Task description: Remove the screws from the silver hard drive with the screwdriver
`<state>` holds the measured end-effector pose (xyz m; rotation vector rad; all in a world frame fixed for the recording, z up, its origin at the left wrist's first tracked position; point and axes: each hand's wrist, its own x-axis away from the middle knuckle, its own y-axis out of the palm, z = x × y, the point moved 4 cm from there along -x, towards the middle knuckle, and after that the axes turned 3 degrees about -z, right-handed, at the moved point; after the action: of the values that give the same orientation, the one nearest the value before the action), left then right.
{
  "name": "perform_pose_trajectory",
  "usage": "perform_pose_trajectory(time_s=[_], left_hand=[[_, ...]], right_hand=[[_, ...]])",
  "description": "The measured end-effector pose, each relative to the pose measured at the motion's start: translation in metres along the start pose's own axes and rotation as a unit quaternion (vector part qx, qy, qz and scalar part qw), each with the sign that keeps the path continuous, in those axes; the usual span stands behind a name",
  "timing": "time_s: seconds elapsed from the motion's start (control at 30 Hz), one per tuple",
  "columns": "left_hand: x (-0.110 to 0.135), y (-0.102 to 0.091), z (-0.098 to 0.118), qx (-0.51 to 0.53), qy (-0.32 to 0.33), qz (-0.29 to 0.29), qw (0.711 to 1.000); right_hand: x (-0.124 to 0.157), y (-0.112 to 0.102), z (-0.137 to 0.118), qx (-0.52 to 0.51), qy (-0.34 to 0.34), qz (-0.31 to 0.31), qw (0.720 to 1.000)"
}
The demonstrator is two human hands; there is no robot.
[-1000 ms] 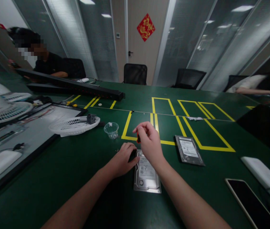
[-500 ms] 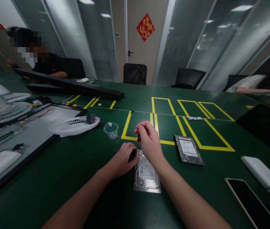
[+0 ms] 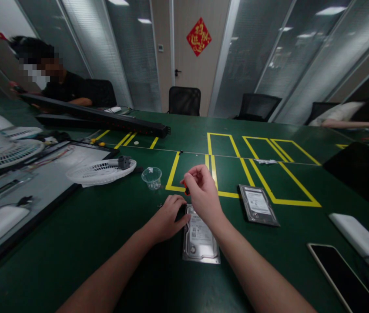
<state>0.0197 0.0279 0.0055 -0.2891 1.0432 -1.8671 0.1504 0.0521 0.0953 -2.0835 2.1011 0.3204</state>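
A silver hard drive (image 3: 200, 245) lies label up on the green table in front of me. At its far left edge my left hand (image 3: 168, 217) holds it, thumb on the top and fingers curled by the far corner. Over the drive's far end, my right hand (image 3: 204, 191) is closed in a pinch on a small screwdriver with a red and black handle (image 3: 186, 188); its tip is hidden. Tiny screws (image 3: 160, 205) lie just left of my left hand. Beyond them stands a clear plastic cup (image 3: 152, 178).
A second hard drive (image 3: 259, 205) lies to the right, with a phone (image 3: 344, 276) and a white power bank (image 3: 362, 243) nearer me. A white fan grille (image 3: 101, 171) and a grey panel (image 3: 41, 182) lie left. Two people sit across the table.
My right hand has turned slightly, and the screwdriver handle leans more to the left. My left hand and the hard drive have stayed in place.
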Motion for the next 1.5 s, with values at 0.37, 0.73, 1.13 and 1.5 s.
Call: perform_pose_trajectory(time_s=[0.37, 0.73, 1.13, 1.5], left_hand=[[-0.0007, 0.0006, -0.0018, 0.010, -0.002, -0.001, 1.000], [-0.0004, 0.0009, -0.0026, 0.005, -0.009, -0.003, 1.000], [-0.0007, 0.0008, -0.0015, 0.005, -0.012, -0.006, 1.000], [-0.0004, 0.0028, -0.0034, -0.001, -0.005, -0.005, 1.000]], right_hand=[[0.0002, -0.0014, -0.0055, -0.003, -0.017, -0.017, 1.000], [0.0008, -0.0013, -0.0067, 0.000, -0.025, -0.018, 1.000], [0.0011, -0.0024, -0.0049, 0.000, -0.008, -0.008, 1.000], [0.0008, -0.0012, -0.0084, -0.005, -0.034, -0.021, 0.999]])
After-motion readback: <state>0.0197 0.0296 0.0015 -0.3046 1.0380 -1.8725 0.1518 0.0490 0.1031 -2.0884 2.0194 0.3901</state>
